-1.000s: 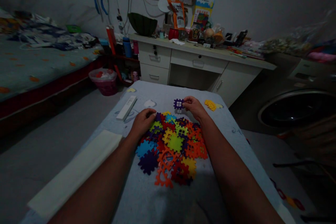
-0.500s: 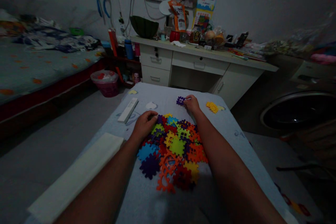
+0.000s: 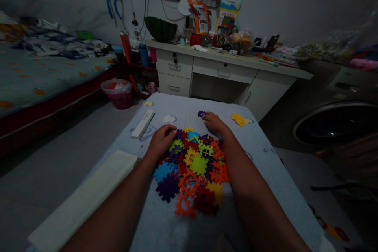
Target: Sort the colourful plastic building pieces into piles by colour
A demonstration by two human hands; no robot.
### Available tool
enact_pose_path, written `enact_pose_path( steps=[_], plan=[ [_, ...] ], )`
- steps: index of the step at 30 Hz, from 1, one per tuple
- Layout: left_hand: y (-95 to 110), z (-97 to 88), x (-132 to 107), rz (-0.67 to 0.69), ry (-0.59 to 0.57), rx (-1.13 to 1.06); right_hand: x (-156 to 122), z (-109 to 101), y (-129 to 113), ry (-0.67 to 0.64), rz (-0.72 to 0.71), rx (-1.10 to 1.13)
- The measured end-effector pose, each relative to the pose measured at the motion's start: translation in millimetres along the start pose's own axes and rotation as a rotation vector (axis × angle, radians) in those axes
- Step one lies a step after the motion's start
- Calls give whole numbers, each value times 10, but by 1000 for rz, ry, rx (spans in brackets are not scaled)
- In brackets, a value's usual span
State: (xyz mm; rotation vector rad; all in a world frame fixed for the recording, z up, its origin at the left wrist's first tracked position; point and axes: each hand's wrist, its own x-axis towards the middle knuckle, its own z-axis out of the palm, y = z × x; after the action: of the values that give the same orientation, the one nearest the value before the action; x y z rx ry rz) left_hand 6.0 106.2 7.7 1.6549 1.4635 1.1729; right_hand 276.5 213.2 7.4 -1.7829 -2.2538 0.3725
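Observation:
A heap of colourful, toothed plastic building pieces (image 3: pixel 198 164) lies on the cloth-covered table, in orange, green, blue, yellow, red and purple. My left hand (image 3: pixel 161 140) rests at the heap's left edge, thumb and forefinger apart beside a purple piece (image 3: pixel 179 134). Beyond the heap, my right hand (image 3: pixel 214 122) hovers low with loosely bent fingers. Those fingers partly cover a separate purple toothed piece (image 3: pixel 201 113) lying on the cloth; I see no grip on it. A yellow toothed piece (image 3: pixel 238 119) lies to the right of this hand.
A long white box (image 3: pixel 143 124) and a small white object (image 3: pixel 169 118) lie left on the table (image 3: pixel 265 189). A pale folded strip (image 3: pixel 85 199) runs along its left edge. Beyond stand a cluttered desk (image 3: pixel 223 64), a pink bin (image 3: pixel 118 96) and a washing machine (image 3: pixel 339 102).
My right hand has drawn back slightly toward me and left, now covering part of the separate purple piece, which stays in place. My left hand keeps its position.

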Motion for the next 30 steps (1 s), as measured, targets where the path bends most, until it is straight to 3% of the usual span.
enact_pose_path(
  steps=[5, 12, 15, 21, 26, 30],
  plan=[
    [-5, -4, 6, 1, 4, -15, -30, -124, -10, -27, -11, -8],
    [-4, 0, 10, -9, 0, -16, -174, -708, -71, 0, -90, 341],
    [-3, 0, 13, -15, -3, -23, -287, -865, -174, -28, -112, 441],
    [-4, 6, 10, -8, -1, -39, -431, -720, -373, -266, -166, 378],
    [32, 0, -5, -15, 1, -39, -474, -522, -350, -368, -100, 321],
    [45, -6, -4, -16, -7, -35, -513, -538, -298, -424, -63, 396]
  ],
)
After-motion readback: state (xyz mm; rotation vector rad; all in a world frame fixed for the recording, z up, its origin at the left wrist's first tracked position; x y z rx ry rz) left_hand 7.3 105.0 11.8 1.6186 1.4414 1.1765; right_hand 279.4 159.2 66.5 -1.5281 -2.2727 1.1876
